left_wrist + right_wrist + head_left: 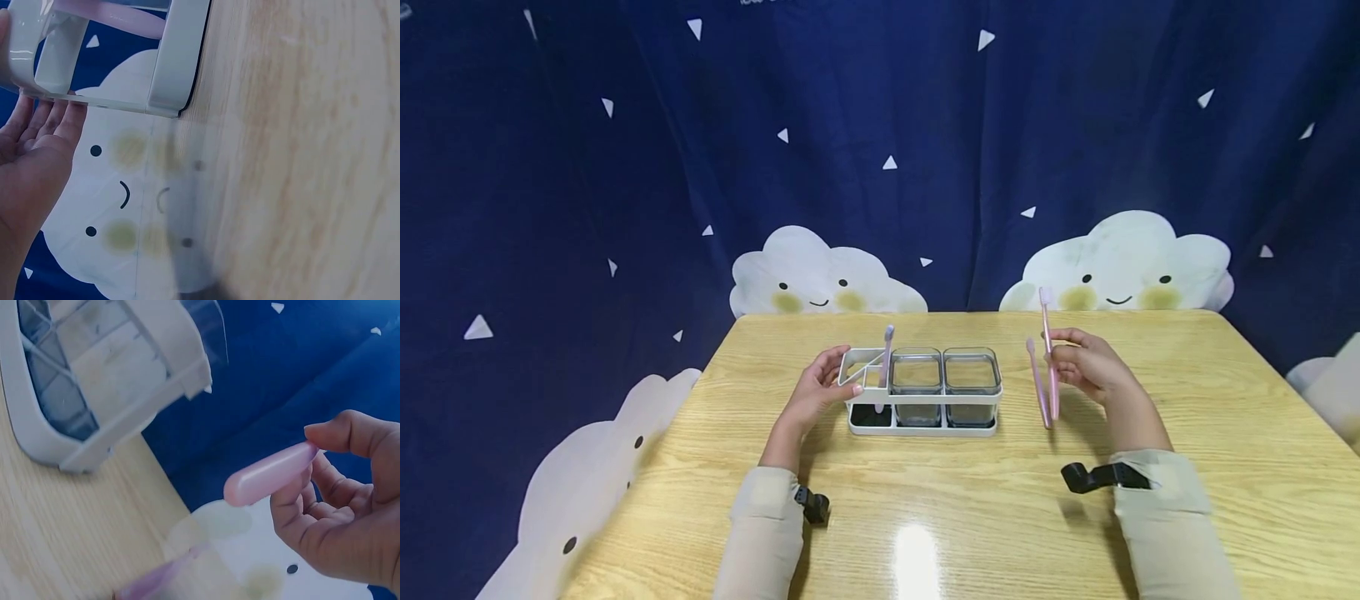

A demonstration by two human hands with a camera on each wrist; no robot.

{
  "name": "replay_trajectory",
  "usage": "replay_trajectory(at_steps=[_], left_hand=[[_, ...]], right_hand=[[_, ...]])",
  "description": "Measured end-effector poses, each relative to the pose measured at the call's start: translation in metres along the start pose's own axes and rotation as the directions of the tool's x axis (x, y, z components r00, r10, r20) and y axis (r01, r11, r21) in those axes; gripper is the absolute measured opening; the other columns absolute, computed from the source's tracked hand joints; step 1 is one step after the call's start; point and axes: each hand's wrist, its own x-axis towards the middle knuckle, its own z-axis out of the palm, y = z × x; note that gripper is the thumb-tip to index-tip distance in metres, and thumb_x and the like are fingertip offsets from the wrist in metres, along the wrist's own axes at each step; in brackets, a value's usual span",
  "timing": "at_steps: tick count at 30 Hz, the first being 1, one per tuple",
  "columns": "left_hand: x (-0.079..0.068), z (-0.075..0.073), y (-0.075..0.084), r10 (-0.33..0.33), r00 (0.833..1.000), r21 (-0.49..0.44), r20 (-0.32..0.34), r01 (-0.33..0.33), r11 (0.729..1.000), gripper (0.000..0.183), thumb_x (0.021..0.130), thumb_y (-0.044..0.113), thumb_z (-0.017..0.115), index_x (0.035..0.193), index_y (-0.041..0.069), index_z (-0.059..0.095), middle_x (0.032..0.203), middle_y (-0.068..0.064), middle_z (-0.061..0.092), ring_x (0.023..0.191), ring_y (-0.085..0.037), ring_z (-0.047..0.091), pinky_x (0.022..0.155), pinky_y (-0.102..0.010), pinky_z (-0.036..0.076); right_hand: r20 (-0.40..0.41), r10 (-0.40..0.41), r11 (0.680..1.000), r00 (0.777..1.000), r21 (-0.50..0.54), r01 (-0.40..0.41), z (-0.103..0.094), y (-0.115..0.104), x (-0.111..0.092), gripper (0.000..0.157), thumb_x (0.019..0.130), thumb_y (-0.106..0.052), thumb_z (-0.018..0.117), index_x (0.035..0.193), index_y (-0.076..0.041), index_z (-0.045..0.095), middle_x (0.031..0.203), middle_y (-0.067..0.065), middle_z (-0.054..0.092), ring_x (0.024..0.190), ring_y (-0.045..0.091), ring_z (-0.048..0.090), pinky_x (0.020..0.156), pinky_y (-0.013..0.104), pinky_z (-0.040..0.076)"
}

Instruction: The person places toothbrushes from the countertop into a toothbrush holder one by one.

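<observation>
A white toothbrush holder (872, 397) with two clear square cups stands on the table. My left hand (812, 387) grips its left end, the thumb at the front rim and the fingers behind. One toothbrush with a pale purple head (889, 333) stands in a left compartment; its pink handle (122, 17) shows through the frame in the left wrist view. To the right, my right hand (1090, 367) pinches a pink toothbrush (1049, 358) between thumb and fingers, head up, handle end (262, 478) pointing down. Another pinkish-purple toothbrush (1038, 387) lies on the table beside it.
The two clear cups (917, 375) sit side by side in the holder's middle and right sections. Light wood makes up the table (865, 500). Behind it hangs a dark blue curtain (880, 100) with white triangles and smiling clouds.
</observation>
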Motion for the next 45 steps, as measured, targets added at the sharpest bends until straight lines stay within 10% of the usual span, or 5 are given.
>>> replay_trajectory(at_steps=[45], left_hand=[[0.002, -0.002, 0.001, -0.004, 0.999, 0.021, 0.033, 0.004, 1.0, 0.069, 0.075, -0.009, 0.07, 0.136, 0.005, 0.041, 0.133, -0.015, 0.046, 0.124, -0.033, 0.041, 0.098, -0.033, 0.038]], right_hand=[[-0.021, -0.352, 0.928, 0.936, 0.119, 0.352, 0.102, -0.028, 0.008, 0.018, 0.084, 0.013, 0.049, 0.088, -0.004, 0.052, 0.076, 0.004, 0.056, 0.065, 0.012, 0.057, 0.061, 0.023, 0.051]])
